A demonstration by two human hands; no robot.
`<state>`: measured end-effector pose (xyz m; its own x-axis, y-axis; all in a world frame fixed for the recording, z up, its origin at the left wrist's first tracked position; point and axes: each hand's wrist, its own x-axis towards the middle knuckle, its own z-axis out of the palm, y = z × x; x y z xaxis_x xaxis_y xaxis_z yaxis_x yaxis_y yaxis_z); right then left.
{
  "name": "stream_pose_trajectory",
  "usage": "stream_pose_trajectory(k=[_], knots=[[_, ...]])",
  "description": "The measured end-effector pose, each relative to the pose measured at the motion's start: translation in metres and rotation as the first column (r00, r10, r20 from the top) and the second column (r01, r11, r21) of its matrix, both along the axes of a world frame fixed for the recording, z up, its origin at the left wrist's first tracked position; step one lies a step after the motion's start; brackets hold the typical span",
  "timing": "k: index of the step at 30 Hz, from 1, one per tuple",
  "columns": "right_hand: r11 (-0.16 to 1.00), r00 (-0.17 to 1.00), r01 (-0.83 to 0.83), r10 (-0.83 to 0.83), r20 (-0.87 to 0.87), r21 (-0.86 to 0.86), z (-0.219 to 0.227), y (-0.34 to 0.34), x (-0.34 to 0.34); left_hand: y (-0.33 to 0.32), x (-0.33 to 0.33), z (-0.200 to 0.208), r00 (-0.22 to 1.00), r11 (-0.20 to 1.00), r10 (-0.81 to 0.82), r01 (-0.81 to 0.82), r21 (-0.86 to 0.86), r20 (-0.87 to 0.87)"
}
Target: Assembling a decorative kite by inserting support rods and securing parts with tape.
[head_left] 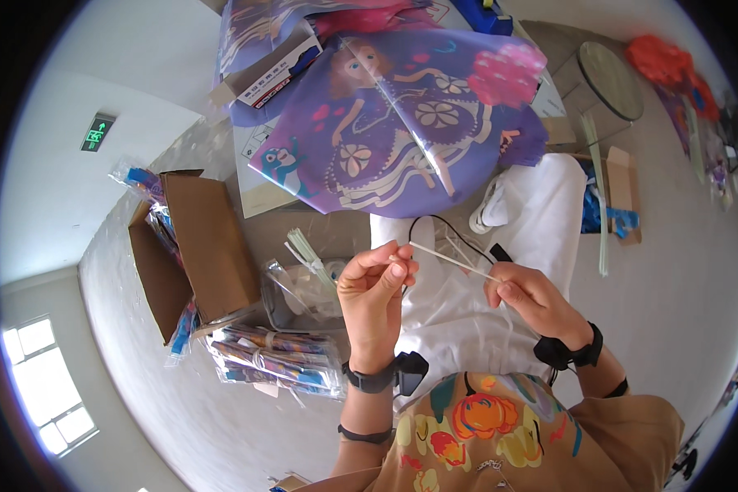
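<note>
My right hand grips one end of a thin pale stick above my lap, its fingers closed round it. The stick slants up to the left, its free end close to the fingertips of my left hand. On that hand, thumb and fingers are pinched together; a small pale thing seems to be between them, too small to name. A large purple kite-shaped sheet with a printed cartoon figure lies ahead of me, a pale straight line running down its middle.
To the left stand an open cardboard box with plastic-wrapped packs, a grey bin and a bundle of pale sticks. Bagged colourful rolls lie nearer. On the right are another box, long pale rods and a round stool.
</note>
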<state>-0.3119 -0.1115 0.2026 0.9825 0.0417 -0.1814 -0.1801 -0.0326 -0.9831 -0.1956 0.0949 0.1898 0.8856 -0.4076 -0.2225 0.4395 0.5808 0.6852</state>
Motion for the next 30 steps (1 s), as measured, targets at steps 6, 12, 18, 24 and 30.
stream_pose_trajectory(k=[6, 12, 18, 24, 30], knots=[[0.979, 1.0, 0.023, -0.018, 0.024, -0.205, 0.015, 0.004, 0.005, 0.002, 0.002, 0.01, 0.998, 0.999, 0.051, -0.051, -0.004, 0.038], [0.93, 0.999, 0.051, -0.042, 0.032, -0.364, 0.021, 0.004, 0.005, 0.005, 0.005, 0.013, 0.994, 0.997, 0.071, -0.071, -0.003, 0.082], [0.917, 0.994, 0.113, -0.108, 0.034, -0.382, 0.018, 0.005, 0.003, 0.006, 0.005, 0.013, 0.994, 0.998, 0.064, -0.065, 0.016, 0.084], [0.91, 0.992, 0.122, -0.117, 0.037, -0.395, 0.017, 0.004, 0.002, 0.006, 0.004, 0.011, 0.993, 0.995, 0.078, -0.084, 0.059, 0.094], [0.886, 0.993, 0.118, -0.108, 0.047, -0.448, 0.025, 0.003, 0.004, 0.006, 0.006, 0.013, 0.978, 0.987, 0.088, -0.111, 0.115, 0.191]])
